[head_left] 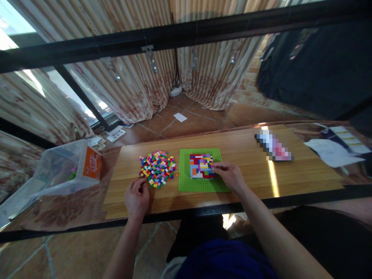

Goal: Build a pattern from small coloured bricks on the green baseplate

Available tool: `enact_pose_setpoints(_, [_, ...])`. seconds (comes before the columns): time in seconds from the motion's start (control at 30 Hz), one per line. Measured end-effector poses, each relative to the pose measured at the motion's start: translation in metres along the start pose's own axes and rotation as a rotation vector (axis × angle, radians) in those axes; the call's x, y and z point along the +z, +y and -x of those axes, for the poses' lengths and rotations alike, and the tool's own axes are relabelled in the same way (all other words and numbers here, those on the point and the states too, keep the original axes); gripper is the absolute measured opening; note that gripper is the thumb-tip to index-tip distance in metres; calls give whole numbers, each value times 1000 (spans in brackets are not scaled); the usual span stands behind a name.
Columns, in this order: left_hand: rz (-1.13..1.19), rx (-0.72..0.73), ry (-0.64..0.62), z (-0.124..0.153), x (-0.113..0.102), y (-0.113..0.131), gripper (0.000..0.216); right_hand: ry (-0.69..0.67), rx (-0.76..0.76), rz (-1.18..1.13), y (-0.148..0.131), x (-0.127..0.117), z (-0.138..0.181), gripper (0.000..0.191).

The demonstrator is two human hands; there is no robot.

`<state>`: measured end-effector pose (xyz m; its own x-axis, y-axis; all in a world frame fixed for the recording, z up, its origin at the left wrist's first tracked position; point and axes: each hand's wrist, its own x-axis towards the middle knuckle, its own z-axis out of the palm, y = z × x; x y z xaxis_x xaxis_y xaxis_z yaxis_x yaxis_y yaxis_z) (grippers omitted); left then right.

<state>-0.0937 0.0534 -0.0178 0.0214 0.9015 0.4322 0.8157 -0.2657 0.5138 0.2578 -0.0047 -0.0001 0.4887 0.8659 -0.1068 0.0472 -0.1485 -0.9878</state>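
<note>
- Here's the right hand (231, 176), reaching over the right edge of a flat, square, green studded baseplate (200, 186), thumb and forefinger drawn together; whether a brick sits between the tips, I cannot tell.
- Just left of those fingertips, the square block of small multicoloured plastic bricks (200, 166), its right edge right at the tips, with green studs showing around it as a border, widest to the left and below.
- Over to the left hand (137, 197): fingers curled, knuckles up, wrist above the dark front edge bar (203, 211); too small to tell whether anything is gripped.
- Close beyond its fingertips and to their right, a loose heap of small multicoloured plastic bricks (157, 168), a narrow strip of wood between heap and baseplate.
- In that strip, between the two hands, one small orange brick (177, 174).
- Right of the right hand, a broad stretch of brown wood-grain tabletop (247, 162) runs to a pixelated dark-edged object (274, 146), well apart.
- Left of the left hand, past the tabletop's left edge, a clear plastic bin (55, 162) with an orange label (92, 162).
</note>
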Motion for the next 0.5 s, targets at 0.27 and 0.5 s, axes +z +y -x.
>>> enact_pose_setpoints(0.27, [-10, 8, 4, 0, 1, -1, 23, -20, 161, -34, -19, 3, -4, 28])
enact_pose_setpoints(0.5, [-5, -8, -1, 0, 0, 1, 24, -12, 196, 29, -27, 4, -8, 24])
